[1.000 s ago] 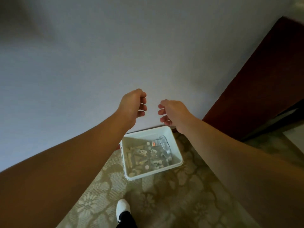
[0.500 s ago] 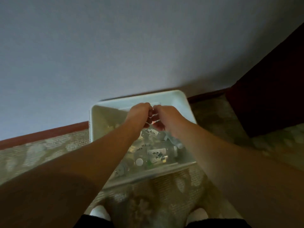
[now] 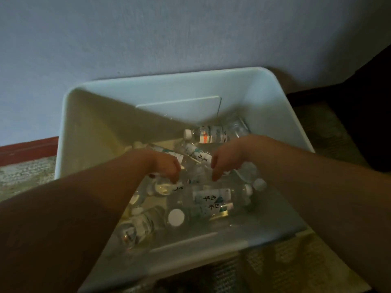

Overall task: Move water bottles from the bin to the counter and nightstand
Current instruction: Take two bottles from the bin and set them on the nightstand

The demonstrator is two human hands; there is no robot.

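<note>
A white plastic bin (image 3: 148, 92) stands on the floor against the wall, holding several clear water bottles with white caps that lie on their sides. One with a red mark on its label (image 3: 211, 134) lies at the back; another (image 3: 211, 198) lies near the front. Both my hands are down inside the bin. My left hand (image 3: 165, 163) curls its fingers over a bottle (image 3: 164, 187) in the middle. My right hand (image 3: 228, 159) curls down over another bottle (image 3: 247, 168) beside it. The picture is dim and blurred, so the finger contacts are not sharp.
A pale wall rises right behind the bin, with a red baseboard (image 3: 27, 151) at the left. Patterned carpet (image 3: 21, 176) surrounds the bin. A dark piece of furniture (image 3: 370, 102) stands close on the right.
I have bent down toward the bin. Both hands dropped from above the rim into the bottles and moved apart, each curling onto a bottle.
</note>
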